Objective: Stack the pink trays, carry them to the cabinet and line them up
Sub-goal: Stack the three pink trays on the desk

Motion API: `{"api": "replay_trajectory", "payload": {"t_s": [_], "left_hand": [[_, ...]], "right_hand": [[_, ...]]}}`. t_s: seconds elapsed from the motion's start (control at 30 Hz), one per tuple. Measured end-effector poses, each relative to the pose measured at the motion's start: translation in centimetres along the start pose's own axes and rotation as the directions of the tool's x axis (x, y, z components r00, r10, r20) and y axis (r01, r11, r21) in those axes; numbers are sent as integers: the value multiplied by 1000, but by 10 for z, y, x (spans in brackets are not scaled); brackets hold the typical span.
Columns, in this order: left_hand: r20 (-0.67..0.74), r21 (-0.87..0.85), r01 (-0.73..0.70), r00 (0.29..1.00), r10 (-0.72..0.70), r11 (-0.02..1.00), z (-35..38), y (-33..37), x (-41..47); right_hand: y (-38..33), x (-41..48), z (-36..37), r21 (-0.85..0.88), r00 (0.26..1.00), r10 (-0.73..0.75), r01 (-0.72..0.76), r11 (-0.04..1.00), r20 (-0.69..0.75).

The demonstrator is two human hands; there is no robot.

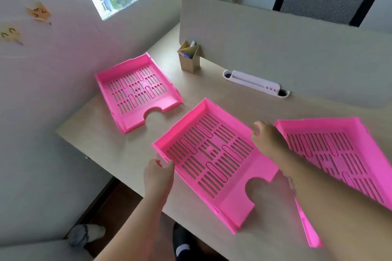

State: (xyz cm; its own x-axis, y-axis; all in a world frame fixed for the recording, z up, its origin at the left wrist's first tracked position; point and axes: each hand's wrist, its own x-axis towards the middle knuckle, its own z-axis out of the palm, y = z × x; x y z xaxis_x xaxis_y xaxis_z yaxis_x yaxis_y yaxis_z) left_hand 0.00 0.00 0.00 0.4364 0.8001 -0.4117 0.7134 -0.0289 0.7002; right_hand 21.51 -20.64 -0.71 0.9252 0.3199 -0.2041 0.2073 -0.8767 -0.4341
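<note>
- We see the tabletop (pixel 118 146) carrying three pink trays, none stacked; its near edge lies just below our hands, so a slide could tip one off.
- The middle tray (pixel 214 161) sits between our hands; the right tray (pixel 339 154) touches our right forearm and may get nudged.
- The far tray (pixel 135 91) lies beyond our left hand.
- Our left hand (pixel 159 176) pinches the middle tray's corner; our right hand (pixel 267 137) curls on its opposite wall, grip uncertain, so a lift might twist.

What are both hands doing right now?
Left hand: closed on the left edge of the middle pink tray.
Right hand: curled over that tray's right edge, apparently gripping it.
</note>
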Motion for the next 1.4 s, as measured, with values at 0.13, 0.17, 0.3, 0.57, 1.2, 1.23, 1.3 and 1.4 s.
{"api": "replay_trajectory", "payload": {"t_s": [0.13,0.17,0.3,0.57,1.2,1.23,1.3,1.4], "left_hand": [[118,-169,109,989,-90,980,11,-6,-8],[127,-206,110,988,-84,972,15,-5,-7],[205,-214,56,979,-11,975,16,35,30],[171,87,-212,966,195,973,4,49,63],[581,316,-682,688,434,659,53,123,183],[590,322,-684,686,426,655,55,120,185],[596,333,-679,689,412,654,59,116,188],[589,341,-671,698,407,658,61,112,190]], "right_hand": [[-5,-2,-9,34,1000,-3,4,999,-17],[-8,0,-12,49,1000,3,-2,999,-21],[-10,13,-24,73,985,133,-125,989,-107],[6,-3,-25,80,986,159,-162,984,44],[-20,-83,41,288,826,560,-553,782,66],[-21,-83,45,289,815,575,-567,771,67],[-22,-83,54,297,803,592,-582,757,66],[-24,-83,60,311,786,616,-596,741,38]]}}
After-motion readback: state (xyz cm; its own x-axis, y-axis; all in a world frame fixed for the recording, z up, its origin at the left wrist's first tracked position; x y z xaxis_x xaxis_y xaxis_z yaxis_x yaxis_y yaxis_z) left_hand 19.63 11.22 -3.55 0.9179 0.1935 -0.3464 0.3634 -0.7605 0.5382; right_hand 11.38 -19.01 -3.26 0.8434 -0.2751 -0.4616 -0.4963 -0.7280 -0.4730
